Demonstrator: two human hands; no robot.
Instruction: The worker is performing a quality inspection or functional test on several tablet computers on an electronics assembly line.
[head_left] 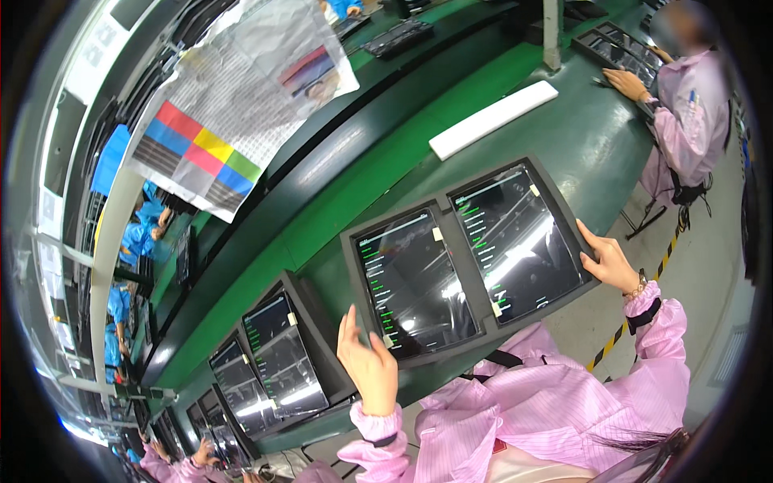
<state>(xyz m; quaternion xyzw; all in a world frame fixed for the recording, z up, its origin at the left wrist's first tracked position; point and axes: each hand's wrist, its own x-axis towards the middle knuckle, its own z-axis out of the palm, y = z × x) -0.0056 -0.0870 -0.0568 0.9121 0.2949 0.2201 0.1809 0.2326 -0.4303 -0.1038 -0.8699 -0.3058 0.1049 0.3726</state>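
Note:
In front of me a black foam tray (444, 216) lies tilted on the green bench, with two tablet-like screens side by side in it. The left screen (419, 282) and the right screen (519, 241) are lit dark with lines of green and white text, and small pale tabs stick to them. Its right edge is gripped by my right hand (610, 262), the thumb on the rim. My left hand (370, 362) is raised by the tray's lower left edge, fingers stretched out, holding nothing.
Another tray of lit screens (278, 354) stands close on the left, with more trays beyond. A white foam strip (493, 121) lies farther back on the bench. A printed sheet (241, 97) hangs at upper left. A co-worker (692, 113) handles a tray at far right.

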